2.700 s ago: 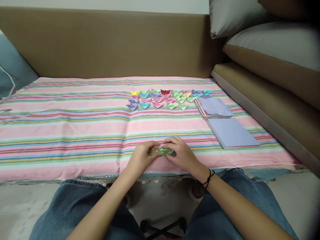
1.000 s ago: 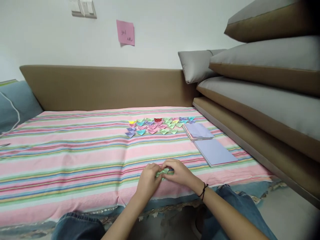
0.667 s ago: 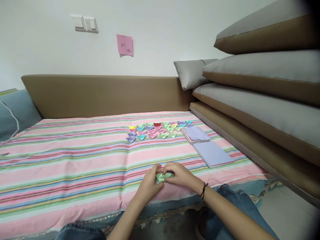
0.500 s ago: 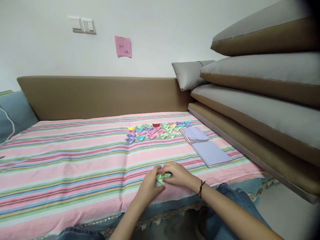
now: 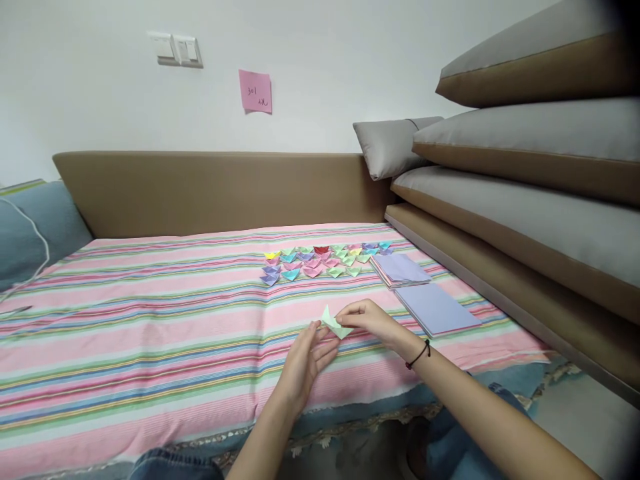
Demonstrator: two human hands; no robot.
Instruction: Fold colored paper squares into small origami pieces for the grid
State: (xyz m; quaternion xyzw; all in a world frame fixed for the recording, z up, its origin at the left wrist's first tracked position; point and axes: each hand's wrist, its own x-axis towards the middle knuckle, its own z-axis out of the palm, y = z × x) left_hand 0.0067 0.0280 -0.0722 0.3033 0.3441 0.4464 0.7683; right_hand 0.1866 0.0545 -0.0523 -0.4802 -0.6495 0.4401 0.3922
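A pale green folded paper boat (image 5: 336,325) is held up above the striped cloth. My right hand (image 5: 373,321) pinches its right side between thumb and fingers. Just left of the boat is my left hand (image 5: 305,360), its fingers stretched out and apart; a fingertip is close to the boat's left end, and I cannot tell if it touches. Beyond both hands, several small paper boats (image 5: 313,271) in pink, green, blue, purple, yellow and red stand in rows.
Two stacks of purple-topped paper, a farther one (image 5: 403,268) and a nearer one (image 5: 440,310), lie at right. The striped cloth (image 5: 150,320) covers the seat. Large stacked cushions (image 5: 525,193) rise along the right side, and a brown backrest (image 5: 225,193) stands behind.
The boat has moved up and away from me, tilting to show its pointed middle. My left hand has loosened and its fingers have spread. The view has shifted slightly left.
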